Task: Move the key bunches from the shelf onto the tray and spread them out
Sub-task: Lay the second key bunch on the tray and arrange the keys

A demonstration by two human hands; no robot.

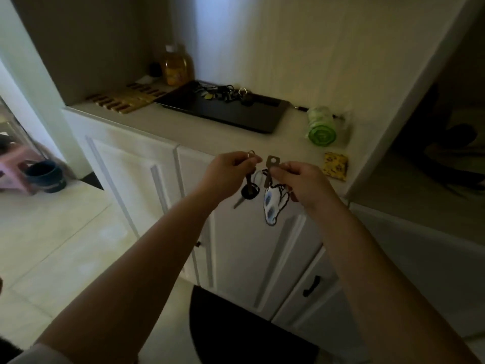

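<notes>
Key bunch [259, 185] pinched between left hand [228, 172] and right hand [301, 182] near counter [183, 127], more keys [225, 93] on black tray [236, 111] far behind

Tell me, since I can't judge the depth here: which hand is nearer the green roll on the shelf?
Right. The right hand is just below and left of the green roll, its grip on a key. The left hand is farther left, pinching a key ring.

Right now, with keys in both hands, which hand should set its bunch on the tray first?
Left, probably. The left hand pinches its key ring almost in line below the black tray; the right hand sits further right, nearer the green roll.
</notes>
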